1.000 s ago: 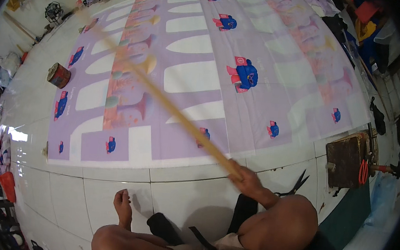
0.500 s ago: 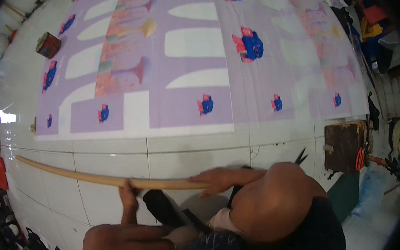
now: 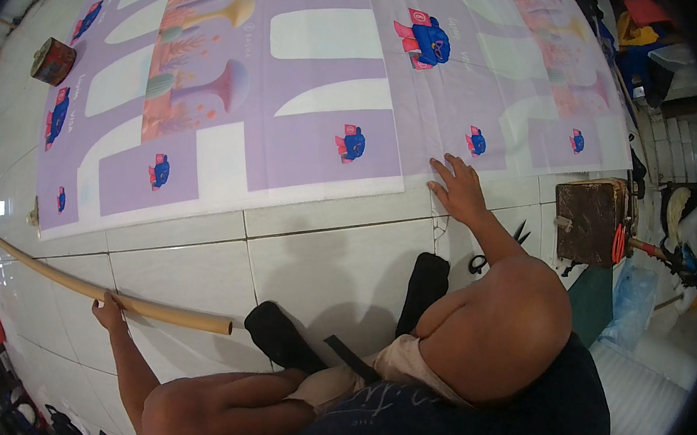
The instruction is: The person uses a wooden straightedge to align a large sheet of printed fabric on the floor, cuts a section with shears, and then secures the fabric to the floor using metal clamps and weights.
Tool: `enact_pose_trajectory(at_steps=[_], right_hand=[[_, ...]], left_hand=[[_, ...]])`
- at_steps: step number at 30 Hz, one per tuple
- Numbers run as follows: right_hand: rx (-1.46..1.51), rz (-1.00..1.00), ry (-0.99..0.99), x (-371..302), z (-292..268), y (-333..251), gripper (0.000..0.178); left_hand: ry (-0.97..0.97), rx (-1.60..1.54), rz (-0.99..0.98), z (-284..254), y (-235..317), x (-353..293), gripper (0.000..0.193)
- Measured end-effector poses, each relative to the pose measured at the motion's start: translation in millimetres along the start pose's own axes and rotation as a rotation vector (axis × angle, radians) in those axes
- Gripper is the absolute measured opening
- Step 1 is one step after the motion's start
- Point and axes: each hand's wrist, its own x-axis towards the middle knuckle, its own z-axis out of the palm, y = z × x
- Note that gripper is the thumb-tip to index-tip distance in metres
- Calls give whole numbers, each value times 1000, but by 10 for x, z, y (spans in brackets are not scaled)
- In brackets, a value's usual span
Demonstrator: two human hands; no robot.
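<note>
Hands well apart. Left hand [image 3: 108,313] is closed around the tan tube [image 3: 175,315], near mid-length. Right hand [image 3: 460,190] is empty, fingers spread; its fingertips lie over the near edge of the translucent printed sheet [image 3: 449,135]. Pressure on the sheet: cannot tell.

Tube position: left of the person's feet, crossing the pale tiled floor [image 3: 336,258] below the near edge of the opaque lilac printed sheet [image 3: 286,169]. Its hollow end points right, just beside the black sock [image 3: 280,333] on the left foot; the far end tapers from view toward upper left. Whether its full length rests on the tiles cannot be told.

Both sheets lie flat, side by side, and bear blue-and-pink figures, with white arch shapes on the lilac one. A rusty red tin can [image 3: 53,62] stands at the lilac sheet's left edge. Black-handled scissors [image 3: 478,264] lie open on the tiles, right of the right forearm. Farther right: a worn brown box [image 3: 585,219].
</note>
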Motion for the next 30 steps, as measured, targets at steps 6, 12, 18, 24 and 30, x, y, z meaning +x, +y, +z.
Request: enact_pose_trajectory(at_steps=[6,12,18,24,30], right_hand=[[73,72,-21,-249,-70,224,57],[90,92,26,-173,74,92,60],[30,174,32,-205,20,116,63],[132,122,136,-278,186,209,64],[-13,71,213,-342,146,92,64]], left_hand=[[151,648,-17,644,582,-814,59],[-174,427,958,1099,1029,-1388,45],[-523,336,1188,1575,1687,-2177,47],[-564,341,1142,1567,1760,-2162,51],[-528,256,1146,1562,1713,-2159,50]])
